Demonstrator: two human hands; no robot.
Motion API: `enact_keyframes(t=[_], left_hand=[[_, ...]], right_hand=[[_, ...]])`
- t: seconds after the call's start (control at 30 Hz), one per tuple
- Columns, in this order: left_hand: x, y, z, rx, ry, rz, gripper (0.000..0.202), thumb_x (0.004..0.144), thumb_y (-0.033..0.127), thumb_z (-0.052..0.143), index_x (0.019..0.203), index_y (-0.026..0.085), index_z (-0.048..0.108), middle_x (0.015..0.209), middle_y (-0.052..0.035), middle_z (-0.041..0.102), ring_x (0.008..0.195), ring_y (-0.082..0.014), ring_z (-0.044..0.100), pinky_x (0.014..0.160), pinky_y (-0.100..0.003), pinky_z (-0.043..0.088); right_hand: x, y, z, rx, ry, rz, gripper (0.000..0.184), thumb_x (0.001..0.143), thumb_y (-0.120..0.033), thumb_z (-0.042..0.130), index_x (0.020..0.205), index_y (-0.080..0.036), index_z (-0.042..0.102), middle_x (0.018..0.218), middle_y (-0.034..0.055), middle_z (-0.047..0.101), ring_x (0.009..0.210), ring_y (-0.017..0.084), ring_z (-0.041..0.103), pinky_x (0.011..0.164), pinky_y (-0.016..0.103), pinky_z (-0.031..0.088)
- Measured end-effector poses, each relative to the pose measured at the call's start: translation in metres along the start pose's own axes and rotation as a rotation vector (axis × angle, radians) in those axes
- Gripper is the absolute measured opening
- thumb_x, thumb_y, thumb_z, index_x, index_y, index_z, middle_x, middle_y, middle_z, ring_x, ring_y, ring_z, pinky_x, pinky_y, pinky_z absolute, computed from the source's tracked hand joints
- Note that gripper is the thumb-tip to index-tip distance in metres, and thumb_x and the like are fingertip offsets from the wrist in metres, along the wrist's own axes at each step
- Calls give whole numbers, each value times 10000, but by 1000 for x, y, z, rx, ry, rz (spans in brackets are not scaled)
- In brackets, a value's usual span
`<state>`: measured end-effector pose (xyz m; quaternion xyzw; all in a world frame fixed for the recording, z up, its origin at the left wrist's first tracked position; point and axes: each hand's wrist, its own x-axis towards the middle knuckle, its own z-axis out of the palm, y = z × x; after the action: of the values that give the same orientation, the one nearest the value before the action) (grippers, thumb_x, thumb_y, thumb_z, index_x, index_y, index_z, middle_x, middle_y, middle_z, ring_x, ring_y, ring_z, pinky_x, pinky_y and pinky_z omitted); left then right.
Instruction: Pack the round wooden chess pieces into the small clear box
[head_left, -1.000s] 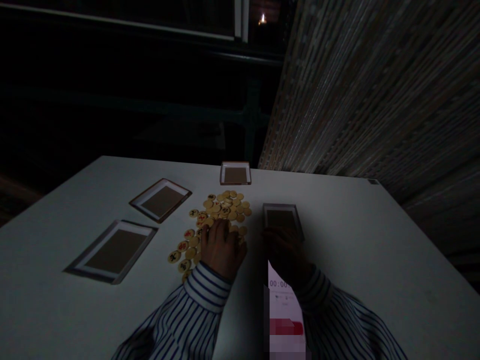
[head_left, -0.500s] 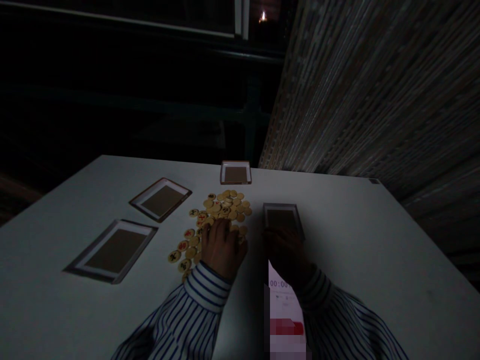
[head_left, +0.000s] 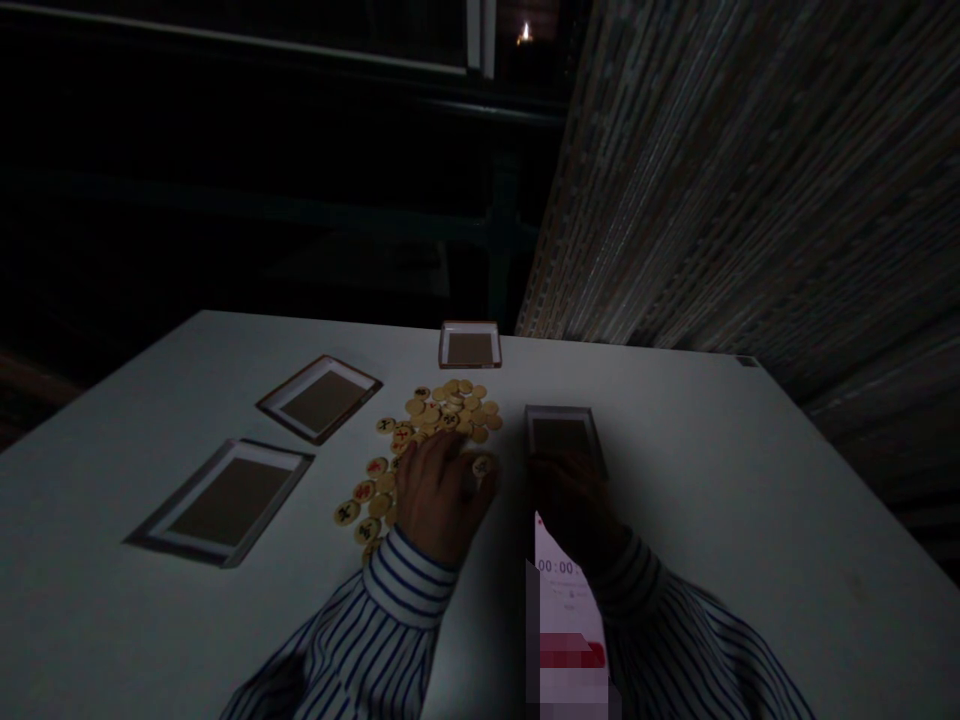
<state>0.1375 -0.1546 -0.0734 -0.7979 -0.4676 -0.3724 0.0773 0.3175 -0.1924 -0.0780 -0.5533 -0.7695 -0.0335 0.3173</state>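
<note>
At the disc pile's five o'clock, left hand pinches one disc; right hand: grip indeterminate; remainder loose outside trays.

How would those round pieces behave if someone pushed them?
The round pieces look like rigid discs, so they probably won't bend. Most lie flat on the smooth-looking table, so they would likely slide rather than roll. Some overlap toward the far end, so a push might scatter those.
</note>
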Motion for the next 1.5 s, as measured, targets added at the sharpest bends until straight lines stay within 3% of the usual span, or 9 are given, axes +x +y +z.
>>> enact_keyframes(t=[0.87, 1.5], left_hand=[[5, 6, -3, -22, 85, 30, 201, 692, 286, 587, 852, 168, 568, 969, -88, 606, 965, -224, 520, 872, -406, 357], [24, 38, -2, -76, 85, 25, 183, 721, 312, 559, 853, 187, 573, 965, -72, 600, 962, -224, 513, 870, -409, 349]], right_hand=[[-4, 8, 2, 7, 97, 24, 177, 783, -206, 490, 916, -185, 604, 902, 61, 628, 859, 167, 549, 782, 338, 411], [-3, 17, -5, -49, 261, 49, 140, 780, -161, 477, 786, -184, 616, 791, 53, 650, 777, 158, 575, 729, 311, 424]])
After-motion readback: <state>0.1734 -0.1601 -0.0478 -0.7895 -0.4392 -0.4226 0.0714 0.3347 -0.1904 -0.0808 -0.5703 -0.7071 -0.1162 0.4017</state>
